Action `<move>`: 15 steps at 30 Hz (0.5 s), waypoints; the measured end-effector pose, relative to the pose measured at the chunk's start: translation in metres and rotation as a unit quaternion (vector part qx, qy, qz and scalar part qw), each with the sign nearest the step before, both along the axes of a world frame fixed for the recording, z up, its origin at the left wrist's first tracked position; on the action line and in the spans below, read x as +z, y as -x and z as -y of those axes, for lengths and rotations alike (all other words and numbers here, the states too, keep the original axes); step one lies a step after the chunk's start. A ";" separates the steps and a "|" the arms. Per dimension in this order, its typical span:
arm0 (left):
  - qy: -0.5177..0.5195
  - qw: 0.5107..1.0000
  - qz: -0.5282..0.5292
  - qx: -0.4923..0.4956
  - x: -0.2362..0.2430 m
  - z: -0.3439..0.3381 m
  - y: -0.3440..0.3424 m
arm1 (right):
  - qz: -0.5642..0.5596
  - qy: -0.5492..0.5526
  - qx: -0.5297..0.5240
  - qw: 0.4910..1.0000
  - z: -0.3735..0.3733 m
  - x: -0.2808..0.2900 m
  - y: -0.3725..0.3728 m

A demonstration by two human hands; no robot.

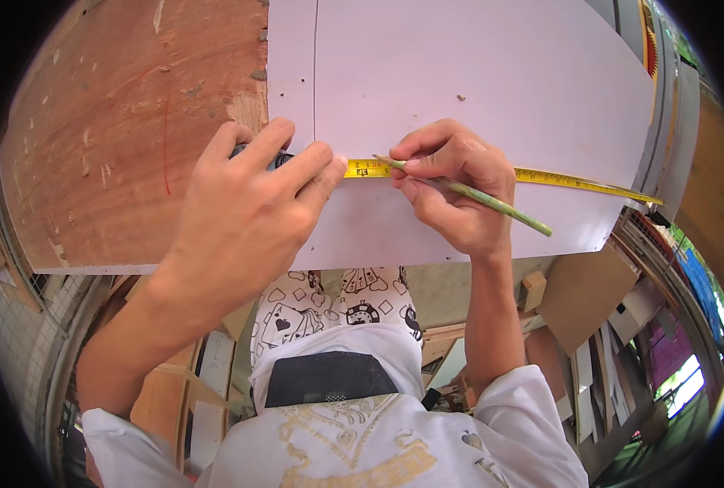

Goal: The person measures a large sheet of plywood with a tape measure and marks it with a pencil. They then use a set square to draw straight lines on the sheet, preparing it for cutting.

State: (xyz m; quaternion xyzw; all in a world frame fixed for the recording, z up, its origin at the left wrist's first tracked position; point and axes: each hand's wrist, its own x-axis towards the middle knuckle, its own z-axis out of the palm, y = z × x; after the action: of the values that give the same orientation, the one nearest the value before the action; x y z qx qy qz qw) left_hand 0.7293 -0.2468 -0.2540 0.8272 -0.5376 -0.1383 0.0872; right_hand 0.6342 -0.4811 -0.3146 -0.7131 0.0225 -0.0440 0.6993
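While the tape lies stretched across the white board, its far run is unheld near the board's right edge, so it could skew or spring back, I judge, and throw the mark off. Left hand curls shut over the tape's case, pinning it at the board's left side. Right hand, just beside, pinches a green pencil, tip touching the tape.

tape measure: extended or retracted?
Extended. The yellow tape measure blade runs flat across the white board from under the left hand, past the right hand, to the board's right edge.
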 end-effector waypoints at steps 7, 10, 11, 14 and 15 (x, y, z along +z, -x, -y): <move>0.055 0.998 -0.011 -0.001 -0.014 -0.003 -0.006 | 0.004 0.160 -0.019 0.987 -0.003 -0.001 -0.002; 0.059 0.998 -0.008 -0.003 -0.014 0.000 -0.006 | 0.018 0.198 -0.025 0.980 -0.002 -0.001 -0.001; 0.059 0.998 -0.005 -0.006 -0.014 0.002 -0.006 | 0.017 0.206 -0.025 0.978 -0.002 -0.001 -0.001; 0.056 0.998 -0.006 -0.007 -0.014 0.005 -0.005 | 0.020 0.227 -0.024 0.973 -0.001 -0.002 -0.001; 0.058 0.998 0.006 -0.012 -0.015 0.006 -0.005 | 0.022 0.234 -0.024 0.972 -0.001 -0.002 -0.001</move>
State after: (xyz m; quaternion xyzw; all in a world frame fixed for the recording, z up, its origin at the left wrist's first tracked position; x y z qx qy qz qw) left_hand 0.7342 -0.2524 -0.2687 0.8151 -0.5549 -0.1033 0.1303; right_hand 0.6353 -0.4803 -0.3170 -0.8549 0.0134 -0.0800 0.5124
